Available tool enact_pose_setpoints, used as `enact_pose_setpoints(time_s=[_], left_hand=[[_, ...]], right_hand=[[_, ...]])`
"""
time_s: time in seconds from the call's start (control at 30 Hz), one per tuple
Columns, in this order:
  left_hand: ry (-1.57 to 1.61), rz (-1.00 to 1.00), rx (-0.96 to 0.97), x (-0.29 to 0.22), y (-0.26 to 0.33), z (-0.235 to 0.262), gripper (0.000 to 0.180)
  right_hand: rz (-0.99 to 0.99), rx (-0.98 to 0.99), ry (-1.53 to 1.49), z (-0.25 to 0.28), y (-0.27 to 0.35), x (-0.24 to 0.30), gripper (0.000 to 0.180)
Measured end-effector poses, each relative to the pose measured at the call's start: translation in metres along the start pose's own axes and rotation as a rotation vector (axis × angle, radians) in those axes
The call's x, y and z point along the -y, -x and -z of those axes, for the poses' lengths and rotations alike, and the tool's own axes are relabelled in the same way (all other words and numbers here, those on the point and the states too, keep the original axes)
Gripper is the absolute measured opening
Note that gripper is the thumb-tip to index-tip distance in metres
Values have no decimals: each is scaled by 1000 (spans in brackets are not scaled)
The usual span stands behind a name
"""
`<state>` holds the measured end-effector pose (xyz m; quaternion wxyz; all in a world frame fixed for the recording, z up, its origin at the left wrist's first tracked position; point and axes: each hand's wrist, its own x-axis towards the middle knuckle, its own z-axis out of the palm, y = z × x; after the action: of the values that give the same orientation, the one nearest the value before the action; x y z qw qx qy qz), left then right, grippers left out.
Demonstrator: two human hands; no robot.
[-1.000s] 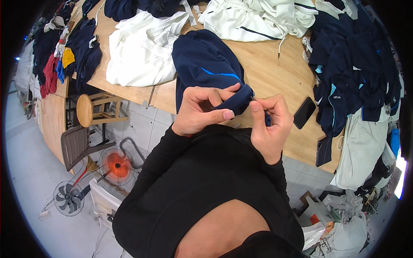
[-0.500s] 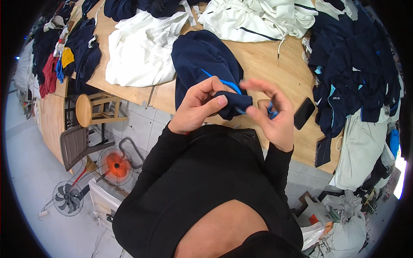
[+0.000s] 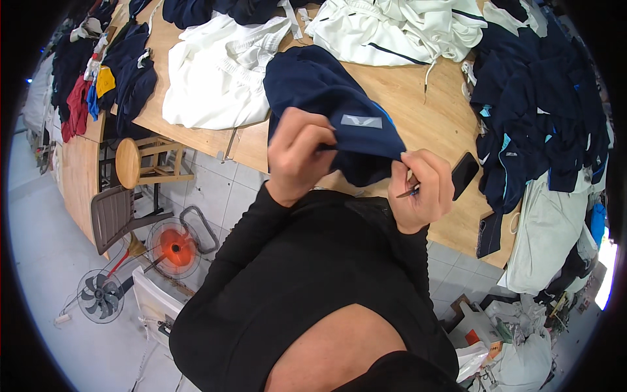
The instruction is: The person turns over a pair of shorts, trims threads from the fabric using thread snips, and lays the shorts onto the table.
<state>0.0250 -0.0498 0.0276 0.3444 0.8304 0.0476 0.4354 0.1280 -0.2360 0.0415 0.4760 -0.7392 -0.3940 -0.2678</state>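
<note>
A navy garment (image 3: 313, 78) with light-blue piping lies over the table's near edge, its close end lifted and stretched between my hands. A rectangular silver-grey patch (image 3: 361, 122) faces up on the raised cloth. My left hand (image 3: 299, 155) is closed on the cloth left of the patch, fingers curled. Thumb and fingers of my right hand (image 3: 424, 189) pinch the garment's corner to the right. Tucked in that same hand is a small tool, apparently thread snips (image 3: 409, 193), its pointed tip sticking out and the rest mostly hidden by the fingers.
White garments (image 3: 215, 78) lie left of the navy one, more white ones (image 3: 392, 32) beyond. A dark phone (image 3: 465, 175) lies right of my right hand, near a navy pile (image 3: 535, 111). A stool (image 3: 128, 163) and fans (image 3: 175, 248) stand on the floor at left.
The bunched navy cloth has been spread out, and the silver-grey patch now shows. My right hand has moved down and slightly right and now pinches the cloth's corner.
</note>
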Motion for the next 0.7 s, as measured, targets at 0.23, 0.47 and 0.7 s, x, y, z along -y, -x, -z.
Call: enact_pose_setpoints(time_s=[0.23, 0.47, 0.7], left_hand=[[-282, -66, -365, 21, 11, 31, 35], [-134, 168, -463, 31, 28, 47, 31], [56, 254, -497, 31, 22, 44, 30]], right_hand=[[97, -194, 180, 12, 6, -8, 38], [4, -273, 176, 16, 2, -15, 35], [-57, -290, 134, 16, 1, -14, 36]])
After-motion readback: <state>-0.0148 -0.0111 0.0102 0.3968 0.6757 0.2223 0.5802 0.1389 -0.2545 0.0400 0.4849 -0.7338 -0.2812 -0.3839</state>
